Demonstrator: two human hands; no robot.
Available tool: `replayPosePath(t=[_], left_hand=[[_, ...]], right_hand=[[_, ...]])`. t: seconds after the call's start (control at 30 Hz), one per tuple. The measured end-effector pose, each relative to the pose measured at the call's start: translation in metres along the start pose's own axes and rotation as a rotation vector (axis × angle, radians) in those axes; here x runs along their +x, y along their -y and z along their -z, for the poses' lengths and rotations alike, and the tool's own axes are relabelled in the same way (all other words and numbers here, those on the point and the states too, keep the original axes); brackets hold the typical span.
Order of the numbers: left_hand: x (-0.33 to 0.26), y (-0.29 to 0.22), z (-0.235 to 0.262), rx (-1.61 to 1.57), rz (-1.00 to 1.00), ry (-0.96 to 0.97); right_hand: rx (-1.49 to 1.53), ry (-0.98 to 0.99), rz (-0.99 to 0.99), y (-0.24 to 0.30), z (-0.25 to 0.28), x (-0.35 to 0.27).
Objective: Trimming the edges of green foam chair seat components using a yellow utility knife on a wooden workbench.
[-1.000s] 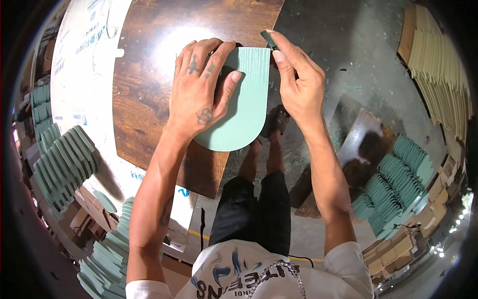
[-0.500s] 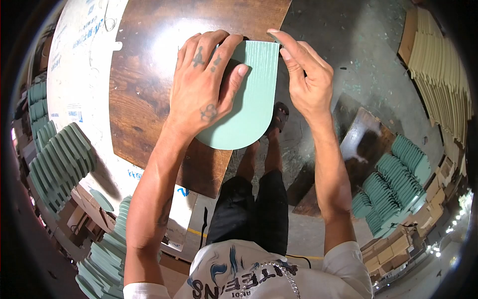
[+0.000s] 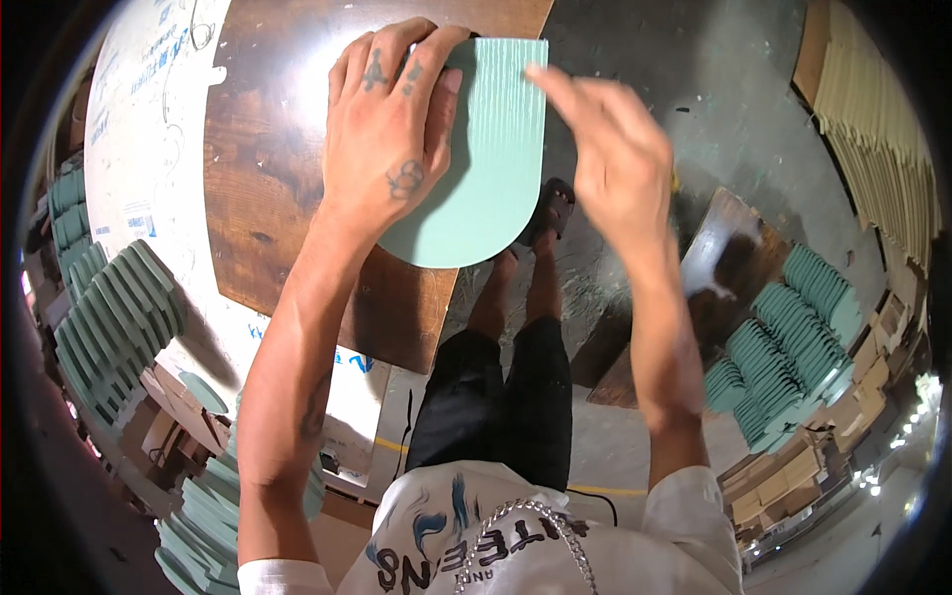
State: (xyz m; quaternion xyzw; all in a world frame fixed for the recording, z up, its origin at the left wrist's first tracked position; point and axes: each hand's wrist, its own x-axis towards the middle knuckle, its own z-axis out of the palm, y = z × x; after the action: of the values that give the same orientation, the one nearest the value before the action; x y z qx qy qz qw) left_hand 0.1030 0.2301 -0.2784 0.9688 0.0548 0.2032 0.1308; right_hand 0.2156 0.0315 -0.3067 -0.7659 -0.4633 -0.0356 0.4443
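**Green arch-shaped panel pinned flat at the edge of a wooden table**

From the head camera, looking straight down: a pale green panel [image 3: 486, 159], square at the far end and rounded at the near end, lies on a dark brown wooden tabletop [image 3: 288, 198], its rounded end and right side jutting past the table's edge over the concrete floor [image 3: 734, 89]. The left hand [image 3: 397, 139] lies palm-down on the panel's left half, fingers spread and stretched toward the far edge, pressing it flat rather than gripping it. The right hand [image 3: 610, 159] hovers at the panel's right edge, blurred; its fingers are loosely extended with the fingertips near the top right corner, and whether they touch the panel I cannot tell.

Below the table stand the person's legs in black shorts [image 3: 501, 397]. Rows of similar green pieces are stacked on edge at the left [image 3: 114, 317] and in piles on the floor at the right [image 3: 793, 337]. Pale yellowish slats [image 3: 883, 129] are lined up at the upper right.
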Motion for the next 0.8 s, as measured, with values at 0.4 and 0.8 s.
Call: replayPosePath(t=[0.4, 0.8], left_hand=[[-0.003, -0.003, 0.004, 0.025, 0.022, 0.012], [0.000, -0.001, -0.002, 0.011, 0.029, -0.031]], right_hand=[[0.168, -0.138, -0.229, 0.115, -0.030, -0.107], [0.035, 0.213, -0.210, 0.123, 0.001, -0.105]])
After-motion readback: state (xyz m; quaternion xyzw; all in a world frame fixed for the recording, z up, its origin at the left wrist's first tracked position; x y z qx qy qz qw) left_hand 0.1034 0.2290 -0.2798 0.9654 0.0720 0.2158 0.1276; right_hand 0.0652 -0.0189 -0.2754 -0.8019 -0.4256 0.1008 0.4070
